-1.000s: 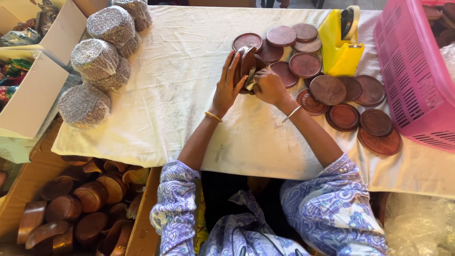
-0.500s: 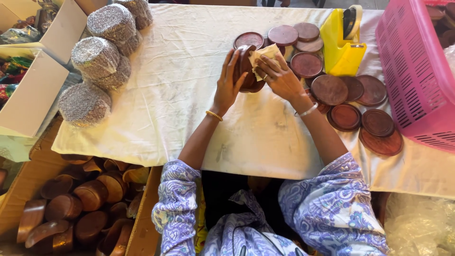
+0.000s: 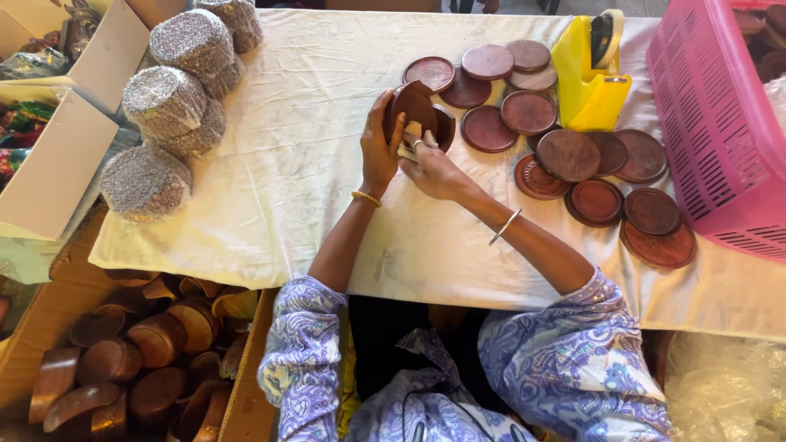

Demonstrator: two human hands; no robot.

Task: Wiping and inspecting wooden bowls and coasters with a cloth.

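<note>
My left hand point(image 3: 378, 154) grips a round brown wooden box point(image 3: 414, 106), holding it on edge above the white tablecloth point(image 3: 278, 164). My right hand point(image 3: 431, 168) presses a small tan piece point(image 3: 413, 133), paper or cloth, against the box's lower side. A second dark round piece point(image 3: 444, 125) sits just behind the box, partly hidden. Both wrists wear thin bangles.
Several round wooden lids point(image 3: 568, 154) lie spread at the right. A yellow tape dispenser point(image 3: 591, 75) stands behind them, with a pink basket point(image 3: 720, 123) at the far right. Wrapped round bundles point(image 3: 168, 102) sit at left, beside cardboard boxes point(image 3: 57, 155). A carton of wooden pieces point(image 3: 123, 352) is below.
My right hand has drawn back toward me, from over the box's top to its lower side. The box stays upright in my left hand.
</note>
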